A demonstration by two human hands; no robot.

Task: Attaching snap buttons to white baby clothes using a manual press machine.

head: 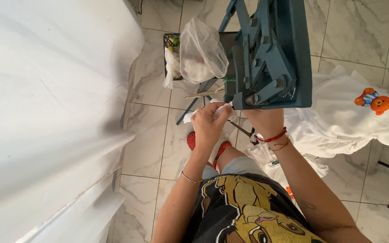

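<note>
My left hand (209, 123) is closed around a small piece of white fabric (223, 109), held right against the front of a blue-grey metal press machine (271, 54). My right hand (265, 120) sits under the machine's base, with only its back and the wrist with red string bracelets showing; what it holds is hidden. I am seated, with red shoes (191, 140) on the marble floor below.
A clear plastic bag (201, 51) with white pieces hangs by the machine's left side, above a small dark tray (172, 42). A large white cloth (46, 99) fills the left. White garments, one with an orange bear print (377, 102), lie on the floor at right.
</note>
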